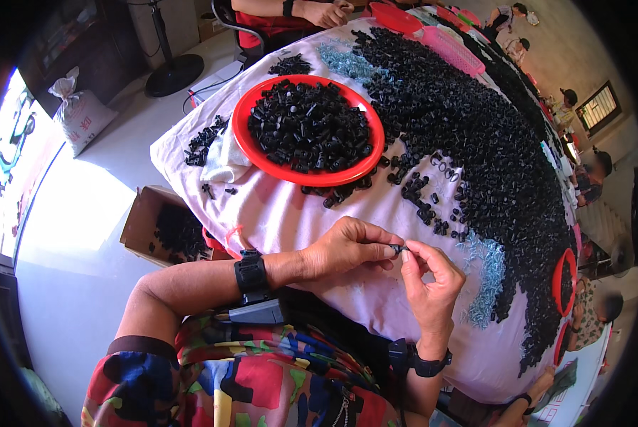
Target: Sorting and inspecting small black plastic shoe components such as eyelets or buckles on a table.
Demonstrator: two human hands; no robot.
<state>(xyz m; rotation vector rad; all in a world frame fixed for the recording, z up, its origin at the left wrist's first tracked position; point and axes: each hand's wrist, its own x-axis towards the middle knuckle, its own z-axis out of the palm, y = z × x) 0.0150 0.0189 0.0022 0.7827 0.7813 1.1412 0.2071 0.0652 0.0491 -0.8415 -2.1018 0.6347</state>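
My left hand point(354, 246) and my right hand point(433, 276) meet just over the near edge of the table. Between their fingertips is a small black plastic part point(397, 248), pinched from both sides; its finer shape is too small to make out. Beyond my left hand stands a red plastic basin point(319, 180), heaped with black plastic parts point(308, 124). A wide pile of similar black parts point(490, 164) spreads over the right side of the table. Small clear bluish pieces point(488, 277) lie to the right of my right hand.
Pale pink cloth point(283, 220) covers the table. A cardboard box point(139, 226) with black parts sits on the floor at left, near a tied sack point(84, 114). Across the table are a person's hands point(326, 13). A pink basket point(453, 50) and several people are farther off.
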